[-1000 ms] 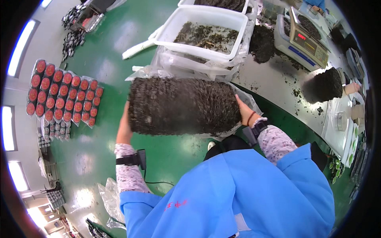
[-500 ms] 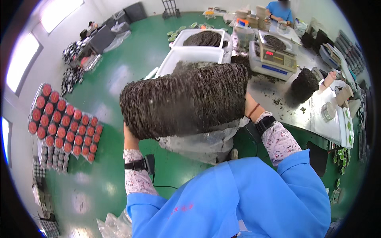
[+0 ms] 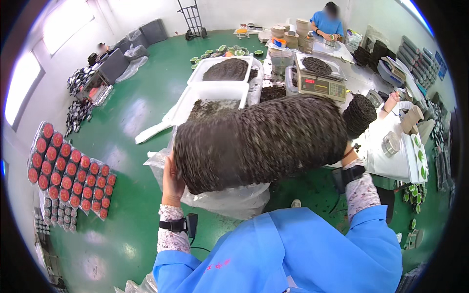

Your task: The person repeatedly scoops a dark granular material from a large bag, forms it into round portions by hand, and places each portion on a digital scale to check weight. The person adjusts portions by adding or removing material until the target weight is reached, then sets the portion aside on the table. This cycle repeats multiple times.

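The left hand (image 3: 172, 179), left of centre in the frame, is partly open, its fingers pointing up and pressed along the left end of a long dark block (image 3: 264, 141). The right hand (image 3: 349, 155), right of centre, bears the other end from low on its right side; most of its fingers are hidden behind the block, so I cannot tell how far they are spread. The block thus lies between the two hands, across the middle of the frame, its right end tilted higher (its surface is rough, and smeared by blur). Just below it hangs a clear plastic bag (image 3: 237, 201). Just beyond the block, upper centre, stands a white tub (image 3: 220, 89) with dark crumbs in it, and behind that a second tub (image 3: 199, 73) with a dark heap. A weighing scale (image 3: 320, 87) stands right of the tubs, and a smaller dark roll (image 3: 360, 117) shows by the block's right end. Red-topped packs (image 3: 68, 168) stand in rows at the left of the frame, and a co-worker in blue (image 3: 323, 23) sits at the upper right
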The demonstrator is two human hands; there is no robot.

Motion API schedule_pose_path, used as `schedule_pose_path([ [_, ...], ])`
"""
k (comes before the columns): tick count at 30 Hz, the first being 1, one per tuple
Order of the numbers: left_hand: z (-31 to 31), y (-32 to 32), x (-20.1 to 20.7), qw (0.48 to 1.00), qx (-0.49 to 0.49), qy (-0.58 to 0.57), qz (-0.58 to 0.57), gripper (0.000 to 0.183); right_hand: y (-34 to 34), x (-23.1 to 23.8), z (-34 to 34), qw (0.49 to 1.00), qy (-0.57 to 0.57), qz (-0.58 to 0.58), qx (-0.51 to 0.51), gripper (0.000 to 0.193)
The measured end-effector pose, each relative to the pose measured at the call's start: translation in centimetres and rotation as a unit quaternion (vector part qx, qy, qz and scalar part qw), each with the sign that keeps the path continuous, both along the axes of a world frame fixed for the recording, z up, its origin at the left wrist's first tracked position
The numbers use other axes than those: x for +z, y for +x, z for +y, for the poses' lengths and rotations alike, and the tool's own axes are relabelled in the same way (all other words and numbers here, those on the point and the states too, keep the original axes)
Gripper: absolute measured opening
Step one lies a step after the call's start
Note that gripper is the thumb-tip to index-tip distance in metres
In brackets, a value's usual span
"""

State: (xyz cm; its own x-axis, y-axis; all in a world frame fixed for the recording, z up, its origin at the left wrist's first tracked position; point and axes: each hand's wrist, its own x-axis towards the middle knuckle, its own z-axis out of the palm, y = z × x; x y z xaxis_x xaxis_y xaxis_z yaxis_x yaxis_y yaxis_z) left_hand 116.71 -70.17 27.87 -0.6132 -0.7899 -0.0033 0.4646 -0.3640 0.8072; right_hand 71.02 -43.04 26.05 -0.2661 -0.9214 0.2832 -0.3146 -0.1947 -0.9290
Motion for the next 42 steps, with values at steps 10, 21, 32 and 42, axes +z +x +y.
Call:
schedule_pose_path([
  [10, 6.0, -19.0, -1.9, 0.982, -0.127, 0.136, 0.021, 0.065, -15.0, 4.5, 9.1, 0.985, 0.057, -0.158, 0.043, 0.055],
  [21, 13.8, -34.8, -13.9, 0.921, -0.159, 0.335, -0.12, 0.058, -24.4, 4.1, 9.5, 0.982, 0.147, -0.079, -0.083, 0.062],
  [32, 4.8, -40.2, -17.8, 0.891, -0.181, 0.388, -0.153, 0.076, -21.0, 9.7, -4.9, 0.926, 0.213, 0.292, -0.108, 0.066],
  [42, 0.0, -38.3, -9.6, 0.914, -0.308, 0.128, -0.229, 0.09, -19.2, 2.6, -15.5, 0.924, 0.187, 0.316, -0.103, 0.055],
])
